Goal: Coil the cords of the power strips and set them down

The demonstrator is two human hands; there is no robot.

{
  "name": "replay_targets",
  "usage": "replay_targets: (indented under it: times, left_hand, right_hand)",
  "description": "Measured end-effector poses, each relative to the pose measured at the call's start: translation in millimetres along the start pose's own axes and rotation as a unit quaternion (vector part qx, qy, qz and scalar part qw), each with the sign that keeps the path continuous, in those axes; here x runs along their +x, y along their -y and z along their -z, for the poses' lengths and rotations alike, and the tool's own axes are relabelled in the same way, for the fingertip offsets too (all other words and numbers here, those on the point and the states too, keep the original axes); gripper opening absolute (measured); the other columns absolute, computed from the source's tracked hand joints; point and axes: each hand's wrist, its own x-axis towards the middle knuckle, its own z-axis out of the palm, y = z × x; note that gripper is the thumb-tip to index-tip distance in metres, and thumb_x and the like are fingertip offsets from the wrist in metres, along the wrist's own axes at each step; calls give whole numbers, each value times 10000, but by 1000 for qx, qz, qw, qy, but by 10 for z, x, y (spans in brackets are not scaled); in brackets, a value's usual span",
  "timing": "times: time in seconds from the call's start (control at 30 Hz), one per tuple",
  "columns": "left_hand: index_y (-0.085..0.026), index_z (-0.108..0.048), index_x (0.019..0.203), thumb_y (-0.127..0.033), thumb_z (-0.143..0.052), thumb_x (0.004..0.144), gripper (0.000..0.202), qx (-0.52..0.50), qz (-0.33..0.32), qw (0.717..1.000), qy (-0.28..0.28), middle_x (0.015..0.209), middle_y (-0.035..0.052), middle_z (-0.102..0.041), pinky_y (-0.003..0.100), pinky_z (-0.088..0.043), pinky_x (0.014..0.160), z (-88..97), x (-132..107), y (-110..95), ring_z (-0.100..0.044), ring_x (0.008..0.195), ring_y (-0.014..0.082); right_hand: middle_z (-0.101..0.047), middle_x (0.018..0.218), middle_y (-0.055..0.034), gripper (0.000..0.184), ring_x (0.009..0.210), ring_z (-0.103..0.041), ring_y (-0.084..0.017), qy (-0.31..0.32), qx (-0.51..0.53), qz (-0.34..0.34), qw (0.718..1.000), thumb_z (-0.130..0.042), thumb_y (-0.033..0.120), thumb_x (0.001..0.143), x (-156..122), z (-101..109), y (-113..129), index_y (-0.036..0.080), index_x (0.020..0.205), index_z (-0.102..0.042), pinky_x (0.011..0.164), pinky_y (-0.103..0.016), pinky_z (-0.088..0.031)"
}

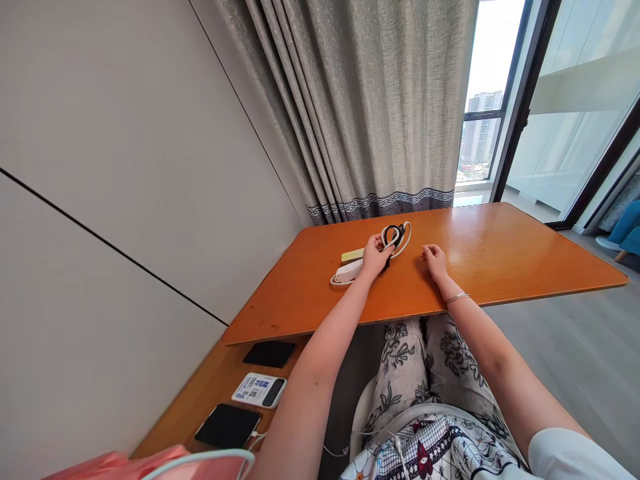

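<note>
Left grip (375, 257) pinches coiled cables (399, 235) — white charger (347, 271), yellow pad (353, 255) beside.

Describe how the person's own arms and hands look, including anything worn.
Both arms are bare, with no gloves on the left hand or right hand. A thin silver bracelet circles the right wrist, and a short white sleeve covers the right shoulder. No watch is visible.

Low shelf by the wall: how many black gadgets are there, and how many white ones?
Black gadgets: 2
White gadget: 1
Total: 3
</note>
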Motion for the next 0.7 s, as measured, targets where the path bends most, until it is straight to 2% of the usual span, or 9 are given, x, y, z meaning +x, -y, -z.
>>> replay_targets:
  times: [0.1,0.17,0.23,0.3,0.37,0.47,0.53,0.63,0.7]
  left_hand:
    - [-179,-517,1063,-177,-691,723,383,-56,32,998,-29,1014,88,-718,352,-545,871,10,67,-15,-694,943,193]
    - [-175,-518,1055,-174,-693,718,380,-71,43,996,-25,1031,94,-714,350,-551,870,8,69,-29,-697,948,193]
    - [-170,-528,1042,-180,-703,708,377,-71,45,996,-18,1025,97,-713,360,-551,871,-7,46,-46,-699,947,202]
    - [-169,-539,1024,-174,-710,694,372,-66,45,997,-11,1005,94,-713,366,-549,865,-38,12,-73,-697,936,209]
    - [-171,-543,1000,-147,-709,676,364,-66,48,997,-8,980,84,-710,353,-548,842,-78,-23,-109,-691,909,202]
    - [-175,-534,968,-104,-702,659,360,-85,56,995,-14,932,60,-697,307,-542,785,-130,-70,-176,-674,843,169]
    - [-174,-526,960,-95,-717,645,377,-104,55,993,-19,906,51,-689,294,-535,768,-148,-98,-223,-664,814,157]
    - [-171,-527,953,-90,-753,609,419,-132,49,990,-15,903,55,-695,313,-531,812,-156,-136,-297,-666,824,160]
    - [-166,-544,960,-98,-758,613,413,-155,39,987,11,931,69,-708,334,-529,862,-166,-155,-351,-676,865,168]
  right_hand:
    - [-671,835,-70,427,692,-617,-177,-3,-37,46,998,-545,587,806,-76,-27,58,186,947,-582,657,-324,-532]
    - [-678,961,-90,393,729,-618,-178,6,-57,75,996,-585,495,794,-144,-45,124,182,1031,-596,700,-341,-538]
    - [-655,1119,-131,404,837,-638,-204,16,-103,133,986,-590,417,796,-207,-53,197,177,1120,-594,740,-360,-548]
    - [-575,1311,-175,459,1084,-613,-260,19,-183,223,957,-571,370,817,-256,-56,264,171,1230,-569,853,-408,-546]
    - [-456,1467,-182,519,1332,-468,-298,32,-275,310,910,-545,357,854,-288,-62,316,177,1340,-521,1021,-475,-473]
    - [-332,1576,-158,578,1472,-295,-296,90,-358,374,851,-509,387,911,-311,-84,351,183,1448,-451,1162,-514,-322]
    - [-275,1608,-163,658,1497,-246,-297,119,-379,388,832,-504,452,927,-312,-102,343,159,1504,-382,1188,-510,-275]
    - [-218,1628,-184,859,1506,-213,-323,128,-385,377,833,-540,597,888,-298,-131,295,136,1558,-266,1205,-531,-224]
    - [-271,1601,-209,957,1486,-254,-350,131,-374,360,845,-569,665,845,-282,-147,248,123,1561,-240,1201,-558,-216]
